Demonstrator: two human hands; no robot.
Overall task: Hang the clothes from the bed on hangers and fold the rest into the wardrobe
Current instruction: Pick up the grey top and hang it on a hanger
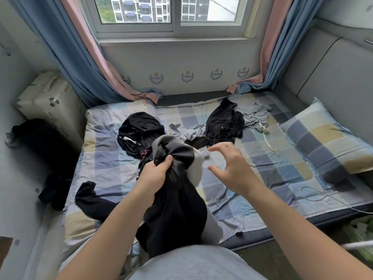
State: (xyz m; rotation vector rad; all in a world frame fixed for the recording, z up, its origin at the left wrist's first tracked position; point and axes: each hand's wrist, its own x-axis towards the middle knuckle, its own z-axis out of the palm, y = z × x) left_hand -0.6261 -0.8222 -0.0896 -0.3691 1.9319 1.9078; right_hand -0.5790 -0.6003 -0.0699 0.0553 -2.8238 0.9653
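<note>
Black-and-grey garment (177,199) in tight grip of left hand (155,172), right hand (232,168) splayed, empty, just beside it

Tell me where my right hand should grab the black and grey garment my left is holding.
Probably pinch the black and grey garment at its grey edge, coming from the right: the left hand bunches its top, and that edge faces the open right hand.
</note>
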